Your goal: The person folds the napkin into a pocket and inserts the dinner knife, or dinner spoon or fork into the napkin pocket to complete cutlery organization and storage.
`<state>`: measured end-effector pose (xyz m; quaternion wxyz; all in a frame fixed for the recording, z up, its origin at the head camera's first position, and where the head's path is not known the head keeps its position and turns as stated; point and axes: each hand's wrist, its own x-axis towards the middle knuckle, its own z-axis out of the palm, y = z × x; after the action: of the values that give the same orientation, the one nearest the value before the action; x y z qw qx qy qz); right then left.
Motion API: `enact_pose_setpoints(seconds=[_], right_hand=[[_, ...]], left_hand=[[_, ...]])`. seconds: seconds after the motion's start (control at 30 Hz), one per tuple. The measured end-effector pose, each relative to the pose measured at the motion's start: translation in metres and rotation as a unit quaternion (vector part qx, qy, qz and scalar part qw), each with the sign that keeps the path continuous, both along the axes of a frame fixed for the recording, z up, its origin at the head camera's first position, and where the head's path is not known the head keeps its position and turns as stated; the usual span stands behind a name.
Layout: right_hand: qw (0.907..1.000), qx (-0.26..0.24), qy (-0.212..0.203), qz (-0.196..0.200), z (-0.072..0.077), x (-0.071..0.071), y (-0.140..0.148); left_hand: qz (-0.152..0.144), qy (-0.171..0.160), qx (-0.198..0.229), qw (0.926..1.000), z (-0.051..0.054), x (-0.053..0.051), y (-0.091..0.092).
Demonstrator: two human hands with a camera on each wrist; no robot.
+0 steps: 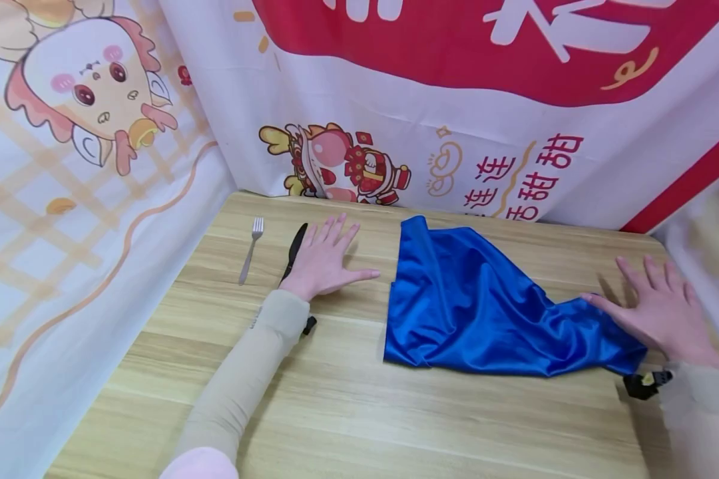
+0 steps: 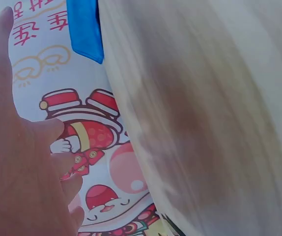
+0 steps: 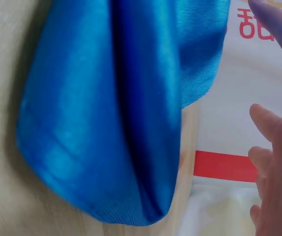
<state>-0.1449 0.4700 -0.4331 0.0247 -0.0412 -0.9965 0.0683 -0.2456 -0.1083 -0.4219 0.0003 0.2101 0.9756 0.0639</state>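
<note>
A shiny blue cloth (image 1: 473, 306) lies rumpled on the wooden table, wide at its left and bunched narrow toward the right. Fingers spread, my right hand (image 1: 665, 309) is over or beside the narrow right end of the cloth; its thumb overlaps the cloth in the head view. In the right wrist view, the folded cloth end (image 3: 97, 123) appears apart from the fingers. My left hand (image 1: 325, 259) is spread too, holding nothing, left of the cloth. Just beside it lies a black knife (image 1: 295, 249), its lower part hidden by the hand. Farther left is a silver fork (image 1: 250, 251).
The pale wooden table (image 1: 359, 419) ends at a printed white curtain (image 1: 431, 120) behind and another printed sheet (image 1: 54, 219) on the left. Small black wrist devices sit at both cuffs, one of them (image 1: 647, 384) near the cloth's right corner.
</note>
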Motion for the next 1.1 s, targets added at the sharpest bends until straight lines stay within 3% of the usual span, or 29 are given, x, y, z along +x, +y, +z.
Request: enact_pose_setpoints(seconds=[0.23, 0.43, 0.7, 0.9, 1.1], right_hand=[[0.9993, -0.023, 0.030, 0.000, 0.004, 0.000, -0.002], [0.9955, -0.085, 0.040, -0.007, 0.015, 0.006, -0.010], [0.9921, -0.118, 0.035, -0.026, 0.028, 0.012, -0.026], [0.9911, -0.129, 0.034, -0.003, 0.024, 0.015, -0.040], [0.9885, -0.146, 0.009, 0.037, 0.010, 0.021, -0.049]], left_hand=[[-0.020, 0.014, 0.027, 0.9993, 0.003, 0.002, 0.011], [-0.047, 0.025, 0.058, 0.9969, 0.013, 0.008, 0.028], [-0.099, 0.031, 0.108, 0.9887, 0.021, 0.017, 0.052], [-0.140, -0.009, 0.093, 0.9857, 0.017, 0.029, 0.072], [-0.192, -0.035, 0.053, 0.9794, 0.002, 0.042, 0.088]])
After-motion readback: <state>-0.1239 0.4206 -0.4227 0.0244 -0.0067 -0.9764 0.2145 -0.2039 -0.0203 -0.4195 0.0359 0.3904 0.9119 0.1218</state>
